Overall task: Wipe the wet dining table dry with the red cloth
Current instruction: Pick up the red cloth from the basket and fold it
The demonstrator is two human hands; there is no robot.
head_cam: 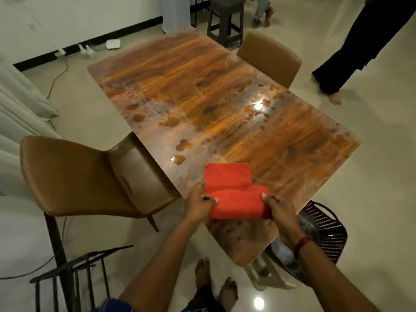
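Left hand (198,204), right hand (278,208) fingers clamped on folded red cloth (234,192) ends; roll crosswise on wet dining table (202,109).

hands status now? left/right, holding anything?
Left hand: closed on the left end of the red cloth.
Right hand: closed on the cloth's right end.
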